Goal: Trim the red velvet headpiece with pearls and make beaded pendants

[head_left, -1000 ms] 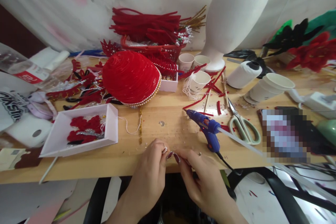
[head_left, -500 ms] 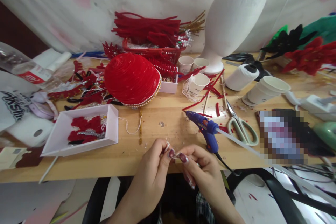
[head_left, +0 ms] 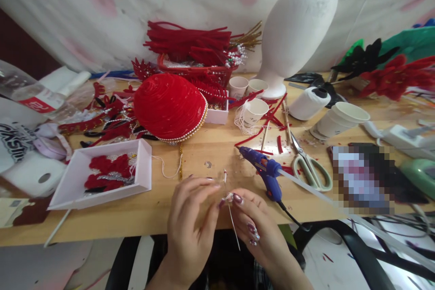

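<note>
Between my hands is a small beaded piece [head_left: 229,197] with a thin white thread [head_left: 234,227] hanging down from it and a bead-tipped end standing up. My right hand [head_left: 260,224] pinches this piece between thumb and fingertips. My left hand [head_left: 192,219] is beside it with fingers spread, its thumb near or touching the piece. Beyond my right hand lies a blue glue gun [head_left: 263,167] with a long clear glue stick. A red cord-wrapped cap [head_left: 170,106] edged with beads sits further back.
At the left is a white box [head_left: 144,167] of red pieces. Scissors [head_left: 311,167], a phone [head_left: 360,179], paper cups [head_left: 255,111] and a thread spool [head_left: 310,103] lie to the right. A white foam head [head_left: 299,31] and a red basket [head_left: 204,69] stand behind.
My left hand has opened, its fingers lifting away from the beaded piece. The thread now hangs below it and a bead-tipped end shows above. The view has shifted slightly.
</note>
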Demonstrator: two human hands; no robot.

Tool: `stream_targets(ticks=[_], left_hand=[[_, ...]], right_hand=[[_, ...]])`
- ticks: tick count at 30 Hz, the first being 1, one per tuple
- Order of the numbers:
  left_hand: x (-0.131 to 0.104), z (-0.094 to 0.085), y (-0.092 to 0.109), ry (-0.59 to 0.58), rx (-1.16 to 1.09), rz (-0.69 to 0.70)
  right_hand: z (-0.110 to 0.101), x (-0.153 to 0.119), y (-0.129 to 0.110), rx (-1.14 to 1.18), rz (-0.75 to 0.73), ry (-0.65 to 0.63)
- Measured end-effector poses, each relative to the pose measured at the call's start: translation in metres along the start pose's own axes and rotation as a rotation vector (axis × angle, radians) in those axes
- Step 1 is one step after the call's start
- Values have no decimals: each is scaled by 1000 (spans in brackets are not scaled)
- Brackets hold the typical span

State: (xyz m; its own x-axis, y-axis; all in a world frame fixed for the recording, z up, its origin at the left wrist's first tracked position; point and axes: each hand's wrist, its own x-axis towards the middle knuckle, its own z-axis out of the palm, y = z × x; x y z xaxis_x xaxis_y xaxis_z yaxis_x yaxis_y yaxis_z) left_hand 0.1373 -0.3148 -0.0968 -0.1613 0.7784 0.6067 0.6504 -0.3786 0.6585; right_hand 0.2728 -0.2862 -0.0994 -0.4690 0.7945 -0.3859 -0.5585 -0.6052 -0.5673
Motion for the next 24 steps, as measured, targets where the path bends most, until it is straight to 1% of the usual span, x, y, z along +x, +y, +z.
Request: stream_targets(ticks=[2, 3, 6, 8, 12, 14, 15, 17, 19, 21, 22, 24], left_hand=[[2, -1, 3, -48, -28, 12], [3, -1, 4, -50, -48, -5], [6, 1, 5, -29, -121, -85], [6, 0, 3, -43, -190, -162], [2, -3, -2, -103, -301, -327], [-2, -3, -4, -102, -321, -369], [-5, -3, -5, -94, -316, -371], [-11, -1, -5, -74, -275, -330], [-17, 2, -5, -53, -228, -274], [-22, 4, -4, -51, -200, -253], [-24, 5, -4, -63, -200, -269], [-26, 5, -4, -109, -239, -343]], right_hand=[[0, 0, 2, -14, -15, 17], [0, 1, 3, -25, -32, 25], [-2, 0, 6, -83, -92, 70], [-4, -1, 6, -137, -118, 88], [-9, -5, 6, -226, -121, 32], [-10, -7, 6, -246, -124, 7], [-10, -7, 6, -251, -125, 1], [-9, -7, 5, -251, -123, 3], [-8, -6, 5, -241, -116, 16], [-8, -6, 5, -229, -109, 39], [-8, -6, 5, -226, -106, 51], [-8, -6, 7, -224, -102, 68]])
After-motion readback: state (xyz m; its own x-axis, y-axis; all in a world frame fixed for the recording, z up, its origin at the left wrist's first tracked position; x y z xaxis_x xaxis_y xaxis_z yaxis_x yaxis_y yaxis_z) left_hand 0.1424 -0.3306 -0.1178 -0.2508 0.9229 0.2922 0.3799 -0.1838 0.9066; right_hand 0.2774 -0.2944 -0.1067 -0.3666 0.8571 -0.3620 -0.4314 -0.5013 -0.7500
